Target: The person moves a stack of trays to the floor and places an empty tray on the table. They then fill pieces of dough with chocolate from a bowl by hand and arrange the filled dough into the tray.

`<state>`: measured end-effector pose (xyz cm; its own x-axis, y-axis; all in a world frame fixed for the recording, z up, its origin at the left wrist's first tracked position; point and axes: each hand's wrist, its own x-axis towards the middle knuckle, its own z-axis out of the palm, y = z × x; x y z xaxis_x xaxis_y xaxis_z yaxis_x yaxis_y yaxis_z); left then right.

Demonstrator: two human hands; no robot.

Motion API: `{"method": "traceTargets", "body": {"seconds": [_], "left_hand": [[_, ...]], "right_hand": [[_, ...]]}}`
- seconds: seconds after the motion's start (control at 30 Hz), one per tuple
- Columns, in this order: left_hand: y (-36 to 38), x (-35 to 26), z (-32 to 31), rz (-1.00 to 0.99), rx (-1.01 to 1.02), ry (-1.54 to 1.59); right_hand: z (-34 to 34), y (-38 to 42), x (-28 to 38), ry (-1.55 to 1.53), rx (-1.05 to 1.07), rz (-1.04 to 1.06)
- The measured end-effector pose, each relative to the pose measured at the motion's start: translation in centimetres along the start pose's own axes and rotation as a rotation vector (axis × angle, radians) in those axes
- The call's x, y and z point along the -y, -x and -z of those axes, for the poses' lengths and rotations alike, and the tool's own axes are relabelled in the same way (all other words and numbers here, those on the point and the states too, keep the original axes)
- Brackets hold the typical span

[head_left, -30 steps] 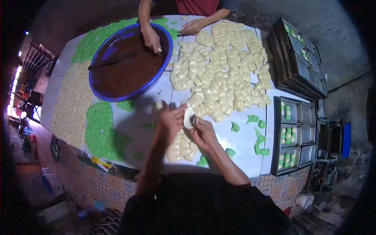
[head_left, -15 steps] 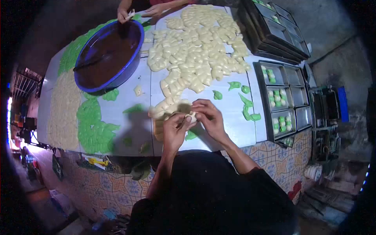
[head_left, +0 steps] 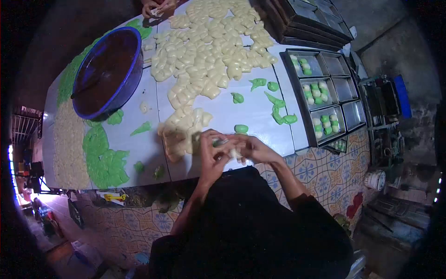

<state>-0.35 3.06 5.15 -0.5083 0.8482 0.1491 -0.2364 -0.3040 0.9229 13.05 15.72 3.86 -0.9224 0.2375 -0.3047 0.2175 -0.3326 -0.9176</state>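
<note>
A small lump of pale dough (head_left: pixel 234 153) shows between my two hands at the table's near edge. My left hand (head_left: pixel 212 158) is curled with its fingers bent around dough. My right hand (head_left: pixel 253 149) pinches the pale lump from the other side. Fingers hide part of the dough. Just beyond them lies a green dough piece (head_left: pixel 241 128). A spread of soft pale dough pieces (head_left: pixel 200 60) reaches from beside my left hand to the far side. More green pieces (head_left: pixel 278 111) lie to the right.
A divided metal tray (head_left: pixel 344 87) holding green and white dough balls stands at right, with stacked trays (head_left: pixel 309 28) behind. A blue basin (head_left: pixel 138 56) of dark contents sits at left. Green dough (head_left: pixel 104 160) lies nearer. Another person's hands (head_left: pixel 159 8) work across the table.
The view has shifted, so the table sits further left. My hands have come nearer the table's edge and turned around the dough. A green piece now shows beyond them.
</note>
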Motion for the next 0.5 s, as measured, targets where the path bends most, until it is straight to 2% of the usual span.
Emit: {"method": "traceTargets", "body": {"seconds": [0.07,0.1,0.13,0.2,0.27,0.3,0.33,0.37,0.4,0.43,0.47,0.5], "left_hand": [[-0.4,-0.1,1.3,0.083,-0.081,-0.137],[-0.6,1.2,2.9,-0.049,-0.094,-0.362],[-0.8,2.0,3.5,-0.068,-0.204,-0.431],[-0.8,1.0,3.4,0.081,-0.405,-0.073],[-0.8,-1.6,3.0,0.124,-0.459,-0.124],[-0.6,-2.3,3.0,0.176,-0.506,-0.178],[0.1,-0.8,4.3,0.176,-0.501,-0.176],[1.1,2.2,6.5,0.033,-0.366,-0.302],[1.0,2.5,6.7,-0.107,-0.226,-0.423],[1.0,3.2,6.3,0.139,-0.282,-0.281],[0.7,3.4,5.2,0.142,-0.273,-0.276],[0.5,3.6,4.2,0.21,-0.3,-0.186]], "right_hand": [[1.2,-1.4,-0.1,0.317,-0.42,0.139],[2.3,-2.7,-0.5,0.397,-0.519,0.217],[3.7,-4.1,-1.2,0.478,-0.615,0.297],[5.4,-5.0,-2.6,0.516,-0.538,0.284],[5.9,-5.3,-2.9,0.526,-0.745,0.256],[5.7,-4.9,-2.5,0.655,-0.808,0.278],[5.8,-5.3,-4.0,0.618,-0.789,0.252],[4.3,-4.7,-2.5,0.637,-0.664,0.194],[3.1,-4.1,-1.0,0.651,-0.541,0.132],[4.4,-4.7,-2.6,0.714,-0.431,0.171],[4.4,-4.9,-3.3,0.716,-0.441,0.166],[4.1,-5.1,-4.2,0.756,-0.579,0.242]]}}
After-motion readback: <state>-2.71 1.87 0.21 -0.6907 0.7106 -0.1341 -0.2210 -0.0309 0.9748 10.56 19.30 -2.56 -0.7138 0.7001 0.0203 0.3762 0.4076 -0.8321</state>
